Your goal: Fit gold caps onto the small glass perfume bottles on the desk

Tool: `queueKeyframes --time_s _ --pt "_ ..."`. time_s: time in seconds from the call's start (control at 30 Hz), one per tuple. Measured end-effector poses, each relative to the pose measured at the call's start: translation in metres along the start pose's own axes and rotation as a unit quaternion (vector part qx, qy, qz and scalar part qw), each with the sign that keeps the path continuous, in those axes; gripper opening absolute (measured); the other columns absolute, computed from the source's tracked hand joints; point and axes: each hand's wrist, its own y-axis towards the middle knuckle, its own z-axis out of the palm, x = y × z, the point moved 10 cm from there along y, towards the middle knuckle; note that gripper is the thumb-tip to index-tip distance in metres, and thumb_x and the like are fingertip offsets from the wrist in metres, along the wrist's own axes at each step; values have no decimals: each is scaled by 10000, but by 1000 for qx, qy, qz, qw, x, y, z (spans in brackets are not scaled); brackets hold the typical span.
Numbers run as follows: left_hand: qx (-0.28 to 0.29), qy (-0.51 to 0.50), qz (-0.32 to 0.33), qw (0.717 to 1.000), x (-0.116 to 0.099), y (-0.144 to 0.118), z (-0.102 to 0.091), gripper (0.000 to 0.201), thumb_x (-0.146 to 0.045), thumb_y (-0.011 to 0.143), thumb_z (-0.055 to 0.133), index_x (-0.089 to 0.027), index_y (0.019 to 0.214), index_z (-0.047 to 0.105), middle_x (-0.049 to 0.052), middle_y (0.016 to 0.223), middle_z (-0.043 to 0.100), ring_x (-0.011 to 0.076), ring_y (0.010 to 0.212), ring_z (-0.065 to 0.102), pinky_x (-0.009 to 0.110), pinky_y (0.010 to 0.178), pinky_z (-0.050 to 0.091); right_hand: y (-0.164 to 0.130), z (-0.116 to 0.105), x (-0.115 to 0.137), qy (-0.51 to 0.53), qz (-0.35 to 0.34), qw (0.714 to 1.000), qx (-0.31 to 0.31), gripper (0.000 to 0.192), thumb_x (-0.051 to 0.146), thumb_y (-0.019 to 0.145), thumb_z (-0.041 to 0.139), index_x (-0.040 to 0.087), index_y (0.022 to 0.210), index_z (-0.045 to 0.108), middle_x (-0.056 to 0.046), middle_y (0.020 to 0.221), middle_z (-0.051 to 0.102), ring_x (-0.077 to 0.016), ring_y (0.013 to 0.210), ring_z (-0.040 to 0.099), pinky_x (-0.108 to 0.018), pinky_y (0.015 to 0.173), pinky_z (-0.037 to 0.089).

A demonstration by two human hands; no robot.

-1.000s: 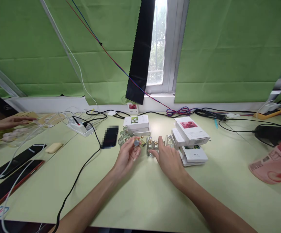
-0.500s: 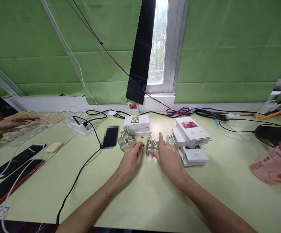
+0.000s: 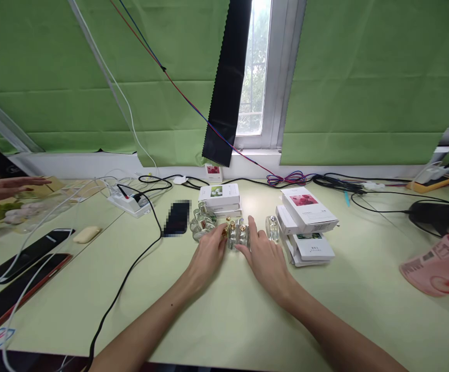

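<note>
My left hand (image 3: 207, 254) lies palm down on the pale green table (image 3: 224, 310). Its fingertips pinch a small gold-capped glass bottle (image 3: 224, 232). My right hand (image 3: 265, 256) lies just to the right, fingers spread, with thumb and forefinger against a pair of small glass bottles (image 3: 238, 235) that stand between my two hands. One more glass bottle (image 3: 273, 227) stands alone on the right, apart from my fingers. Several other small bottles (image 3: 201, 225) cluster to the left of my left hand.
White boxes are stacked at the right (image 3: 307, 209) and behind the bottles (image 3: 219, 195). A dark phone (image 3: 176, 218), a power strip (image 3: 129, 202) and black cables lie left. Two phones (image 3: 30, 253) sit near the left edge, beside another person's hand (image 3: 3, 187). A pink object (image 3: 439, 261) lies right.
My left hand came down from a raised, palm-up hold to the table with the small bottle. My right hand slid the pair of bottles left, away from the lone bottle.
</note>
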Motion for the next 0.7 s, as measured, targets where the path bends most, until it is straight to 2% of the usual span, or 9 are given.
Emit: queueKeyframes --time_s 0.23,0.4,0.5,0.7 --pt "-39 -53 -26 997 -4 0 -14 420 -123 900 453 -213 1281 607 82 1081 746 211 778 673 319 749 513 -6 7 11 -13 -10 1000 -4 657 445 1022 497 172 1569 259 -142 1034 681 -227 795 748 -260 639 545" --pt "-68 -124 -47 989 3 -2 -20 366 -138 835 518 -204 1141 708 52 848 747 235 790 672 324 739 512 -8 9 16 -31 -18 999 -5 655 457 1029 470 161 1572 255 -134 994 691 -217 754 744 -260 619 551" --pt "-79 -124 -56 987 5 -4 -23 349 -156 819 539 -205 1108 728 36 732 715 233 738 656 329 726 510 -9 9 17 -30 -20 999 -7 644 464 1028 471 151 1560 288 -126 961 699 -224 741 744 -272 606 554" --pt "-98 -134 -62 984 5 -9 -28 297 -173 809 568 -217 1036 754 22 637 666 229 677 637 343 733 513 -10 10 18 -19 -24 999 -12 627 497 1033 437 135 1537 344 -135 934 726 -236 740 749 -285 610 549"
